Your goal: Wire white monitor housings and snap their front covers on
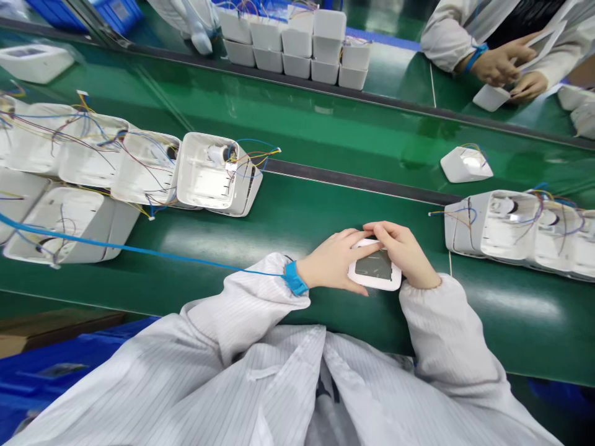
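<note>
A white plastic housing with a dark rectangular screen (374,265) lies on the green bench in front of me, screen facing up. My left hand (335,259) grips it from the left, thumb at the near edge and fingers across its far part. From the right, my right hand (403,249) wraps round the far right edge, its fingers meeting those of the left. The far rim of the housing is hidden under both hands. A blue wrist strap (294,278) circles my left wrist, its cord running off to the left.
Open white housings (209,170) with loose wires stand in rows at the left. More wired housings (509,223) line the right, with a single white part (465,165) behind them. Across the bench are stacked white housings (297,62) and a co-worker's hands (506,65) holding a white part.
</note>
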{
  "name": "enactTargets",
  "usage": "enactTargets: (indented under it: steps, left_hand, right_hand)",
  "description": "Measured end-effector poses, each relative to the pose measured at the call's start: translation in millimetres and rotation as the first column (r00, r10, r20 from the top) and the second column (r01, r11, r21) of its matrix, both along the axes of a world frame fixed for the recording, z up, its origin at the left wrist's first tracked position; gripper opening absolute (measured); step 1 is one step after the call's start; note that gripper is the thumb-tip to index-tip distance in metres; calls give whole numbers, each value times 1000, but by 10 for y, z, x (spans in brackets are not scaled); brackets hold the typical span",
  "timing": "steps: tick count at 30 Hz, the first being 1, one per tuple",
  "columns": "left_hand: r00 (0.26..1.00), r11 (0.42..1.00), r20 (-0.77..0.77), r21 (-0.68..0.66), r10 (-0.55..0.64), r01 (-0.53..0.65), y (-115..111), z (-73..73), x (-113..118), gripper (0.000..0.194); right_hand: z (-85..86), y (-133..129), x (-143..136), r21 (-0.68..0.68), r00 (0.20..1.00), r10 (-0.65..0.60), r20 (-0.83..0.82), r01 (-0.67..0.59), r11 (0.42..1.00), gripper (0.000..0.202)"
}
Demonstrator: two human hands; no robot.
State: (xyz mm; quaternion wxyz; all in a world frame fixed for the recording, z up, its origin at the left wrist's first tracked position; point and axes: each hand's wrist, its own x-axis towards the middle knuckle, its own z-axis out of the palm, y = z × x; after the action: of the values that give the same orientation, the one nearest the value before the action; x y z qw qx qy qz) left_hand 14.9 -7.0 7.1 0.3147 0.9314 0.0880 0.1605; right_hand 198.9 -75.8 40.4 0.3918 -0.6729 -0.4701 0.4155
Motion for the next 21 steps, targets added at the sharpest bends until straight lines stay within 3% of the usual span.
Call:
enactTargets:
  steps: [9, 13, 15, 18, 21]
  left_hand:
    - [1000, 1000, 11, 13, -8, 8, 26, -22, 14, 107]
    - [999, 999, 22, -20, -28, 29, 5, 5, 4, 100]
    - [999, 1000, 50, -22, 13, -12, -14, -5, 0, 93]
    - [976, 984, 154, 54, 157, -167, -27, -49, -1, 78]
    - [945, 955, 224, 120, 239, -270, 1, -75, -4, 70]
  right_hand:
    - [-61, 4, -23, 56, 997, -50, 51, 47, 997, 32]
    - [-74, 0, -39, 87, 992, -107, 68, 101, 991, 33]
    - [-77, -6, -43, 137, 983, -160, 92, 147, 980, 36]
    - [-87, -21, -32, 218, 937, -280, 208, 235, 947, 47]
    - [-116, -27, -3, 149, 907, -272, 322, 234, 961, 59]
